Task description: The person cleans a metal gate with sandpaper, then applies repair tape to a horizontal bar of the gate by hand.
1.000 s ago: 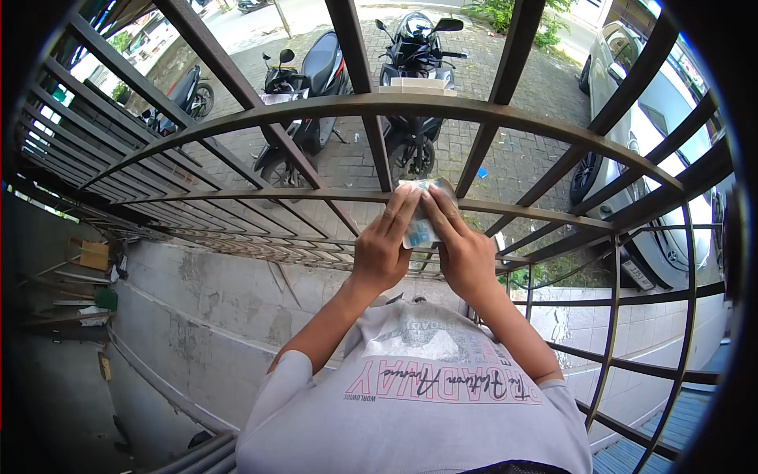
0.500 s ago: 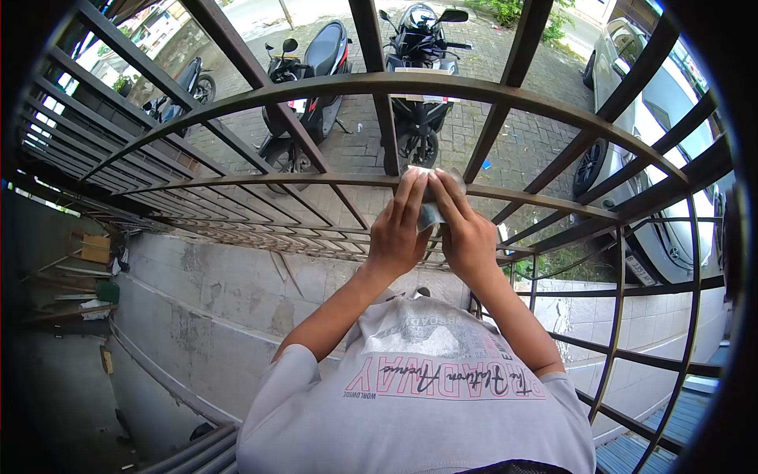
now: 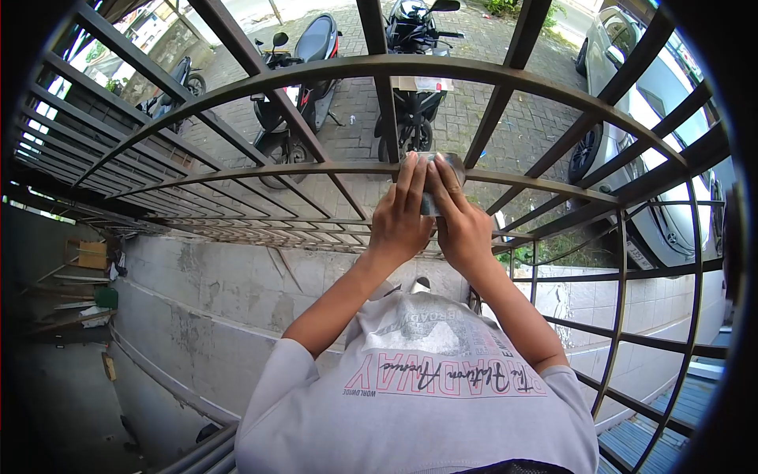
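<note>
My left hand (image 3: 399,221) and my right hand (image 3: 464,227) are side by side, fingers pressed together over a thin grey sheet (image 3: 429,207). The sheet, which looks like sandpaper, is folded over a horizontal bar (image 3: 316,168) of a brown metal fence, just right of an upright bar (image 3: 385,110). Its upper right corner shows past my right fingers. Both thumbs are mostly hidden behind the hands and the sheet.
Beyond the bars stand a motorbike (image 3: 412,95), a scooter (image 3: 304,87) and a silver car (image 3: 679,213) on paving. A pale tiled wall (image 3: 221,276) runs below the fence. Wood scraps and a cardboard piece (image 3: 92,254) lie at the left.
The view has tilted slightly, so the fence and vehicles sit higher in the picture. Both hands stay on the sheet at about the same spot on the bar, with slightly shifted fingers.
</note>
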Demonstrator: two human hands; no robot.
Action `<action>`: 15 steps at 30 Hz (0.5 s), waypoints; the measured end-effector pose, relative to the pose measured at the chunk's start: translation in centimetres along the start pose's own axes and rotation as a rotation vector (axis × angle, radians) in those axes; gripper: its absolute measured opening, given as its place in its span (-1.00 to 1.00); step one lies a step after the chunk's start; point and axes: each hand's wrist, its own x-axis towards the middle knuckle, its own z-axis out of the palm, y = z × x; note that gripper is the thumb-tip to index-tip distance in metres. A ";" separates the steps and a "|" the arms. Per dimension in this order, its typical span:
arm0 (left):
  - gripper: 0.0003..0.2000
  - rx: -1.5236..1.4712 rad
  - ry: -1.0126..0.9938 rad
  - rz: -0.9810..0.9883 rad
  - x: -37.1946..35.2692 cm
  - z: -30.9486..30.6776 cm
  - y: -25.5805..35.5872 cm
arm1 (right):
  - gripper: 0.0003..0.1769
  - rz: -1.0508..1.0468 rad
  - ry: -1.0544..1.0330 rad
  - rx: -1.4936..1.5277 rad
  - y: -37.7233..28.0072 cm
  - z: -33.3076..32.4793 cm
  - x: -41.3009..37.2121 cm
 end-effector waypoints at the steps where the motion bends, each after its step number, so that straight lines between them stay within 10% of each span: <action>1: 0.00 0.024 -0.008 0.010 -0.1 0.4 -0.2 | -0.16 0.004 0.045 0.023 0.1 0.6 0.0; 8: 0.08 0.130 -0.228 -0.086 -1.6 0.4 0.1 | -0.18 -0.031 0.105 -0.106 1.8 2.7 -1.8; 15: -0.52 -0.002 -0.758 -0.266 -5.8 -0.1 -0.8 | -0.28 0.198 -0.019 0.003 0.7 2.6 -7.7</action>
